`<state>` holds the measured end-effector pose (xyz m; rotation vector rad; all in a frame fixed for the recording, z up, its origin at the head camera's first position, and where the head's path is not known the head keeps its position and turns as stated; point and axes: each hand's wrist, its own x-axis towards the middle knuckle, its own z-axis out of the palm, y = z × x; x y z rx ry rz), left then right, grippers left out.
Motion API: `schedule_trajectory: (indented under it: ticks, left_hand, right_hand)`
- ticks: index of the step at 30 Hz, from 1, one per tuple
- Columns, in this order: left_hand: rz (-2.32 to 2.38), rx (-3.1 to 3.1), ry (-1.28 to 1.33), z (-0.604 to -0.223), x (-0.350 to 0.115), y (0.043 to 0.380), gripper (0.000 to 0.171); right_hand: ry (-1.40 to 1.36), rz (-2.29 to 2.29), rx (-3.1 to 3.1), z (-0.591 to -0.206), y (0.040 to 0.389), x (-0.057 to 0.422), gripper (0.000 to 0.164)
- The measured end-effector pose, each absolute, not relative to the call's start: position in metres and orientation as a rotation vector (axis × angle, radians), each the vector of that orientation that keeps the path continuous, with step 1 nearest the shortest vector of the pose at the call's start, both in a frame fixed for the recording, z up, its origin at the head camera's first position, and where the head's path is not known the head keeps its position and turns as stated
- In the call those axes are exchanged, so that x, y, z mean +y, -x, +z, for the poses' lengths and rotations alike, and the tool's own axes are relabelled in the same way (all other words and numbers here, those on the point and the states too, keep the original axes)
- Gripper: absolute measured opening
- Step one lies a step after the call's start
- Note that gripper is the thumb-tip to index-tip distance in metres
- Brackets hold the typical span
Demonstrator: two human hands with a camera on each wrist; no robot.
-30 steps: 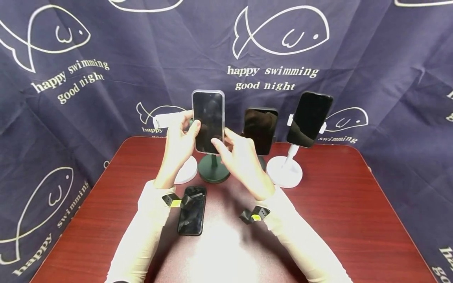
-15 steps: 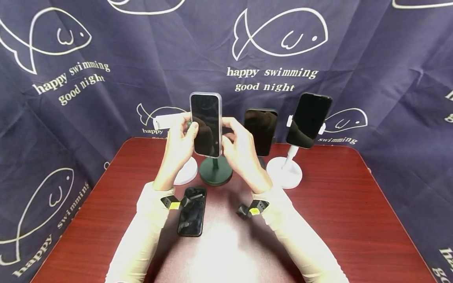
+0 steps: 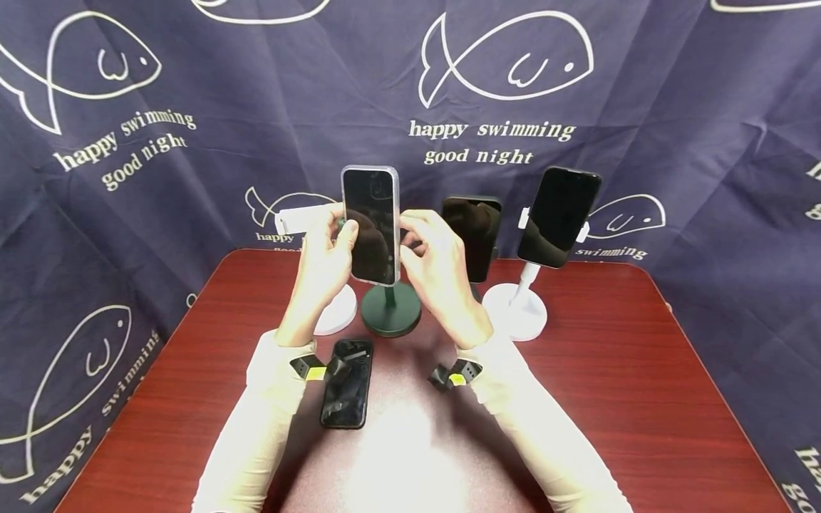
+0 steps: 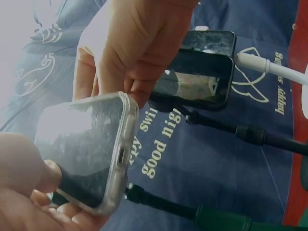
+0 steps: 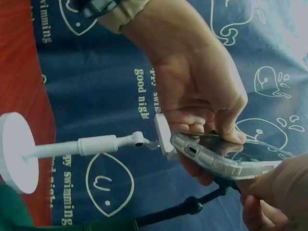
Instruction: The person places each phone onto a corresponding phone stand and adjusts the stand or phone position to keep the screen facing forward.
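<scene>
At frame centre, the clear-edged phone (image 3: 372,249) is pinched by the left hand (image 3: 325,258), seemingly for steadiness, with the right hand's grip (image 3: 442,260) unclear.

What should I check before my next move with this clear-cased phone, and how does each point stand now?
1. Left hand grips the clear-cased phone: ok, thumb on its screen.
2. Right hand firmly grips its right edge: cannot tell; fingers are there, partly hidden.
3. Phone secured in the green phone stand: cannot tell; hands and phone hide most of the join.
4. That stand upright on the table: ok.
5. Flat-lying black phone set in a stand: not ok; it's on the table.
</scene>
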<state>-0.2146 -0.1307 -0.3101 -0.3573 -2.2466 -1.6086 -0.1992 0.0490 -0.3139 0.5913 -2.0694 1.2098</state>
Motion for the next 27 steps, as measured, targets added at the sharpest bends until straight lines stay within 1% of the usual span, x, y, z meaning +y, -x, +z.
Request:
schedule_trajectory:
  ticks: [8,16,27]
  left_hand:
    - [-1.552,-2.234,0.367,-0.311,-0.129,0.213,0.029]
    - [-1.505,-2.196,0.396,-0.314,-0.128,0.213,0.027]
    - [-1.542,-2.180,0.395,-0.316,-0.128,0.212,0.029]
  right_hand:
    - [-0.687,1.147,-2.078,-0.309,0.204,0.055,0.031]
    - [-0.738,1.074,-1.991,-0.314,0.209,0.056,0.030]
    - [-0.900,0.828,-1.995,-0.313,0.212,0.068,0.028]
